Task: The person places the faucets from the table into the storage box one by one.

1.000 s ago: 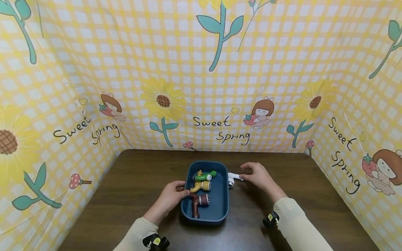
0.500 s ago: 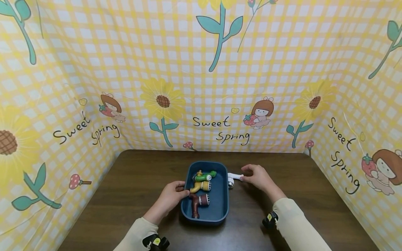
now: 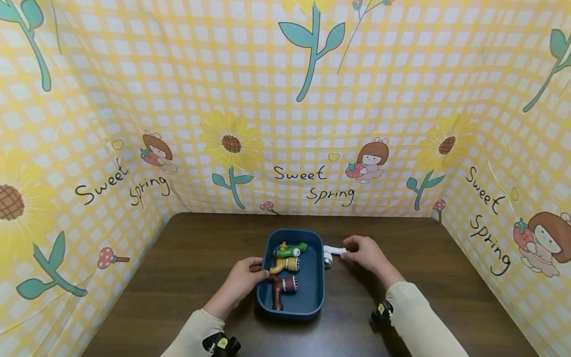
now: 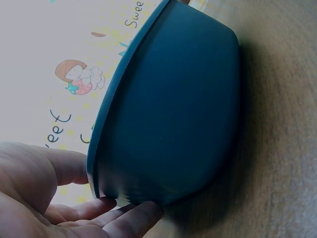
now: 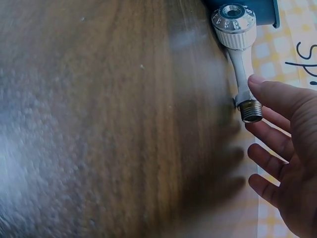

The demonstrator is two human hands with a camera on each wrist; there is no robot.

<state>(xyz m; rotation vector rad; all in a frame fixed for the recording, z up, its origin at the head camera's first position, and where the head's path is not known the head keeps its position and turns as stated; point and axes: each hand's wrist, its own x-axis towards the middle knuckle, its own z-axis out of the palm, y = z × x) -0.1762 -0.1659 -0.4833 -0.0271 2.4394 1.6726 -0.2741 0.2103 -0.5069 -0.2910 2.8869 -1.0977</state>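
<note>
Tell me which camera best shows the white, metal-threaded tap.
The right wrist view: the white tap appears large, its ribbed collar and thread clear. The head view shows it small, beside the blue rectangular tray. The left wrist view misses it.

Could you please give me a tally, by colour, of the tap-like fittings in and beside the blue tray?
Green fitting: 1, in the blue tray
Yellow fitting: 1, in the tray
Dark red-brown fitting: 1, in the tray
White fitting: 1, outside the tray, at the right hand
Total: 4
</note>
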